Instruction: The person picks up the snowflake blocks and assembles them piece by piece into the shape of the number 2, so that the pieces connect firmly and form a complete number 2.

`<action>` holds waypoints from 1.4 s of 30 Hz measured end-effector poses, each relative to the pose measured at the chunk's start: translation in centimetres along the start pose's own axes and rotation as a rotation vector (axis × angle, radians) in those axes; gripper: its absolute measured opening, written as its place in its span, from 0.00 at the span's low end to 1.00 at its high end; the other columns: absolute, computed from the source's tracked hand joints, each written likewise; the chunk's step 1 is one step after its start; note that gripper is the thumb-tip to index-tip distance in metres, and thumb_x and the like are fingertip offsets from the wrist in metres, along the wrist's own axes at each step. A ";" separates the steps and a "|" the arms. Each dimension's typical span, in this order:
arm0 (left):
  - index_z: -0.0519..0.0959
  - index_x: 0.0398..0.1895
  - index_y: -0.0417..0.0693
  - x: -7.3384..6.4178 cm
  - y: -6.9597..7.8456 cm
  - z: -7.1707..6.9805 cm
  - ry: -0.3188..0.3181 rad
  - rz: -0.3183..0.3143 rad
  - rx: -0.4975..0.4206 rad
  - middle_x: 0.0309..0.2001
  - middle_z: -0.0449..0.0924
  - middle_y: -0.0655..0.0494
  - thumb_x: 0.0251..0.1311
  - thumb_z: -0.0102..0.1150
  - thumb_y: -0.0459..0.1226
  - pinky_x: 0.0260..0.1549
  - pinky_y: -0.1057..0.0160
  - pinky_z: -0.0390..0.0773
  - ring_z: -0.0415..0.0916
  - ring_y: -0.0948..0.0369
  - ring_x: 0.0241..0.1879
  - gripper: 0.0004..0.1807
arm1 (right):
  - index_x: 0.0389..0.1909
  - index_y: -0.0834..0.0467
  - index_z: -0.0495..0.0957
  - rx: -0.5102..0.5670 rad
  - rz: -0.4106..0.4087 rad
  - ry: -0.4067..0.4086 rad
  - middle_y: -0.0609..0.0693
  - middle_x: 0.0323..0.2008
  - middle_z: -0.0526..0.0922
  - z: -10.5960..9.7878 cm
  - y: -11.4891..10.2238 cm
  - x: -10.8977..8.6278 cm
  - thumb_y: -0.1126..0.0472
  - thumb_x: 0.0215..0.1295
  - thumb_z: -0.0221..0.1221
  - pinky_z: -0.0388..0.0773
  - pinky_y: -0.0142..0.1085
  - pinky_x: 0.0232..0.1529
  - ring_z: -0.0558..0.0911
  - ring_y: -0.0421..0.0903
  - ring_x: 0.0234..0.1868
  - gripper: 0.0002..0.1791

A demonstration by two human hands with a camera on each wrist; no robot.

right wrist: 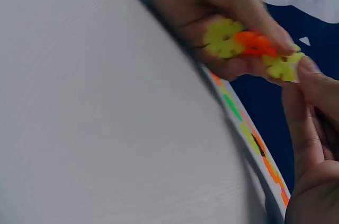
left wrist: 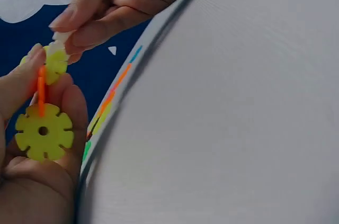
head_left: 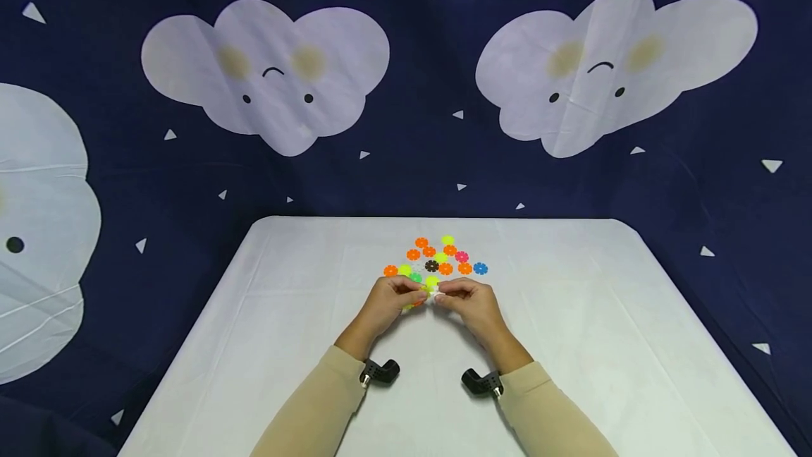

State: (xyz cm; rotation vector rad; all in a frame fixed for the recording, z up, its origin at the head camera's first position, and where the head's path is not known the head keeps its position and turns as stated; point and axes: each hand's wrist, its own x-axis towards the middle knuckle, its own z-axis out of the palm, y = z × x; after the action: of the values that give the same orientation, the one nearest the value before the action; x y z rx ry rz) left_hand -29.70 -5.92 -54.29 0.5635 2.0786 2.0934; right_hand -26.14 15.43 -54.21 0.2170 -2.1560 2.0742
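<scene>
Over the near side of a group of discs, my left hand (head_left: 380, 302) grips a short chain of notched plastic snowflake discs. In the left wrist view the chain runs from a yellow disc (left wrist: 44, 142) with a round centre hole, through an orange disc (left wrist: 42, 91) seen edge-on, to a second yellow disc (left wrist: 56, 68). My right hand (head_left: 476, 305) pinches a white disc (left wrist: 62, 37) between thumb and fingertips, right at that second yellow disc. Fingers cover much of the white disc. The right wrist view shows the orange disc (right wrist: 255, 44) slotted between both yellow ones.
Loose discs lie spread on the white table (head_left: 571, 344) just beyond my hands, among them a black disc (head_left: 432, 266), a blue disc (head_left: 481, 269), a pink disc (head_left: 462, 257) and several orange and yellow ones. A dark blue cloud-print cloth (head_left: 406, 90) hangs behind the table.
</scene>
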 end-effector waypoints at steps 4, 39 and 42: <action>0.86 0.51 0.34 -0.1 0.0 0.1 -0.025 0.013 -0.022 0.39 0.87 0.47 0.65 0.73 0.31 0.27 0.68 0.81 0.82 0.59 0.31 0.14 | 0.43 0.68 0.88 0.049 0.001 0.006 0.60 0.41 0.88 0.6 0.1 0.0 0.73 0.60 0.75 0.87 0.36 0.41 0.87 0.48 0.38 0.11; 0.89 0.47 0.35 0.6 -0.1 -0.3 0.022 -0.092 -0.068 0.47 0.89 0.46 0.63 0.74 0.30 0.44 0.65 0.84 0.83 0.56 0.47 0.11 | 0.49 0.58 0.89 -0.753 -0.189 -0.040 0.55 0.51 0.87 1.7 1.6 4.1 0.72 0.64 0.67 0.80 0.50 0.58 0.84 0.54 0.53 0.14; 0.90 0.47 0.37 0.5 -0.1 -0.4 0.027 -0.074 -0.032 0.47 0.89 0.48 0.63 0.75 0.32 0.45 0.65 0.84 0.82 0.55 0.50 0.12 | 0.48 0.56 0.89 -0.677 -0.171 -0.031 0.52 0.43 0.86 1.7 1.5 3.8 0.75 0.60 0.69 0.82 0.46 0.49 0.83 0.51 0.45 0.17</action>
State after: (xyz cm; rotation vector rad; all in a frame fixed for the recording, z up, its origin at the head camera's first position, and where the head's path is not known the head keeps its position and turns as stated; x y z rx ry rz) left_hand -30.28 -6.15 -54.31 0.4495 2.0430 2.1012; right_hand -30.20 13.78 -54.95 0.3321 -2.5969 1.1666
